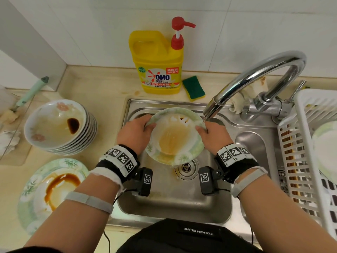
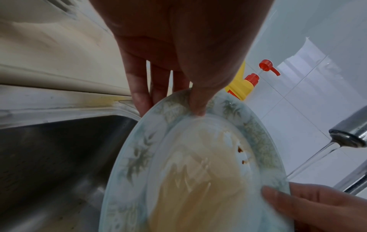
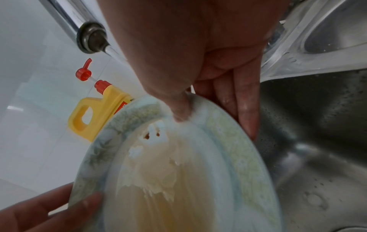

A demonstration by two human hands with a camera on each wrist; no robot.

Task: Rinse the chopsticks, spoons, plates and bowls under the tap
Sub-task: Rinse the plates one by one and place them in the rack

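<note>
Ceramic, green-rimmed and smeared with diluted brown sauce, the plate [image 1: 175,136] is held over the middle of the sink [image 1: 215,207], above and just behind the drain [image 1: 186,168]; the left hand [image 1: 134,133] pinches its left rim, thumb on the face and fingers behind; the right hand [image 1: 213,136] pinches the right rim in the same way, so both grips are clamped on the plate. The plate is round and has no long axis; its face points up and toward the person, far edge raised, near edge tilted down toward the drain. The tap [image 1: 209,111] spout stands at the far right edge of the plate, nearer the right hand; water runs from it onto that rim beside the right thumb. Judgement: the next move likely requires shifting the plate rightward so the stream strikes its centre.
</note>
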